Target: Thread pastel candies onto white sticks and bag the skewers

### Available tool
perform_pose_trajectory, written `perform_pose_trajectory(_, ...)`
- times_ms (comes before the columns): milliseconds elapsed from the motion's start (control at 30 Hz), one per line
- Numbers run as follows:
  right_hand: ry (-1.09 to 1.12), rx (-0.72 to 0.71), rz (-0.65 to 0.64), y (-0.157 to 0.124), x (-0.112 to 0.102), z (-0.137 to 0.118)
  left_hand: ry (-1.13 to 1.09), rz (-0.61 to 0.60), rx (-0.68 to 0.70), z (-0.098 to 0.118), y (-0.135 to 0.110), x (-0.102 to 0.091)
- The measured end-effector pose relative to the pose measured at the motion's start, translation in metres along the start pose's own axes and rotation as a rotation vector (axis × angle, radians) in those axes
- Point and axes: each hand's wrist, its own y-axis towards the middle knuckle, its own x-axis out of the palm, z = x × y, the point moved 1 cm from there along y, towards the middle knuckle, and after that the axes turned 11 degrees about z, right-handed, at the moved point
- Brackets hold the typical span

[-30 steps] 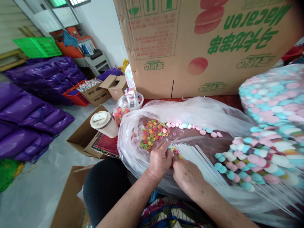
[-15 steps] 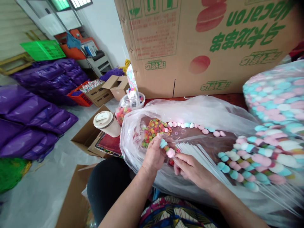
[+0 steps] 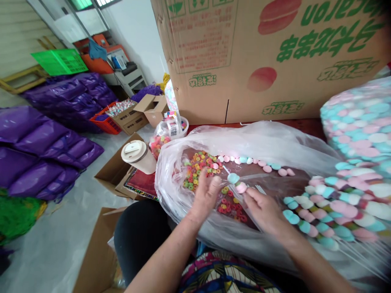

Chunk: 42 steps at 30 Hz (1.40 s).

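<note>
Left hand (image 3: 205, 198) spread; right hand (image 3: 263, 206) pinching.

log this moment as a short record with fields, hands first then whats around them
left hand: fingers open, nothing visibly gripped
right hand: gripping a marshmallow skewer, blue piece nearer the tip, pink piece beside the fingers
ring-shaped candies: loose multicolored pile behind the left hand
loose marshmallows: pink, blue and white, in a row beyond the hands
loaded skewers: heaped to the right hand's right
lidded cup: upright, left of the plastic sheeting
backdrop: printed cardboard box
</note>
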Motion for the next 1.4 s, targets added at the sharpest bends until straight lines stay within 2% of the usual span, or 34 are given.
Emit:
perform_pose_trajectory(33,-0.041,-0.006,-0.008,0.002,-0.007,0.004,0.193,0.112,0.100,0.003,0.009,-0.010)
perform_pose_trajectory(133,-0.126,-0.003,-0.109,0.000,-0.011,0.009,0.653,0.022,0.299,0.006,0.028,-0.022)
perform_pose_trajectory(200,-0.185,0.006,-0.158,-0.006,-0.004,0.005,0.772,-0.016,0.347,0.006,0.033,-0.023)
perform_pose_trajectory(267,-0.252,-0.008,-0.172,-0.012,0.003,-0.002,0.735,-0.016,0.346,0.006,0.033,-0.023)
perform_pose_trajectory(300,-0.273,-0.025,-0.180,-0.014,0.006,-0.006,0.654,-0.034,0.302,0.006,0.033,-0.025)
perform_pose_trajectory(400,-0.272,-0.076,-0.232,-0.015,0.009,-0.013,0.312,-0.117,0.025,0.001,0.032,-0.034)
perform_pose_trajectory(467,-0.296,-0.083,-0.228,-0.011,0.007,-0.013,0.216,-0.067,-0.093,-0.003,0.032,-0.041)
perform_pose_trajectory(500,-0.321,-0.078,-0.205,-0.009,0.006,-0.012,0.250,-0.008,-0.075,-0.004,0.032,-0.043)
perform_pose_trajectory(567,-0.376,-0.063,-0.155,-0.006,0.004,-0.007,0.441,0.072,0.089,-0.004,0.031,-0.042)
perform_pose_trajectory(667,-0.414,-0.055,-0.142,-0.007,0.003,-0.002,0.884,-0.025,0.326,0.002,0.030,-0.029)
perform_pose_trajectory(767,-0.386,-0.086,-0.172,-0.014,0.004,-0.004,1.131,-0.111,0.345,0.008,0.032,-0.018)
perform_pose_trajectory(833,-0.379,-0.087,-0.186,-0.018,0.004,-0.007,1.058,-0.107,0.348,0.008,0.033,-0.016)
perform_pose_trajectory(900,-0.393,-0.077,-0.201,-0.020,0.005,-0.010,0.819,-0.069,0.290,0.004,0.033,-0.019)
perform_pose_trajectory(1000,-0.417,-0.079,-0.229,-0.019,0.005,-0.015,0.314,-0.050,0.026,0.000,0.027,-0.027)
perform_pose_trajectory(1100,-0.419,-0.092,-0.257,-0.018,0.006,-0.020,-0.046,-0.123,-0.178,0.004,0.018,-0.030)
perform_pose_trajectory(1200,-0.413,-0.117,-0.268,-0.021,0.006,-0.021,-0.144,-0.120,-0.252,0.010,0.012,-0.033)
perform_pose_trajectory(1400,-0.454,-0.134,-0.296,-0.027,0.003,-0.023,-0.089,-0.077,-0.311,0.004,0.003,-0.035)
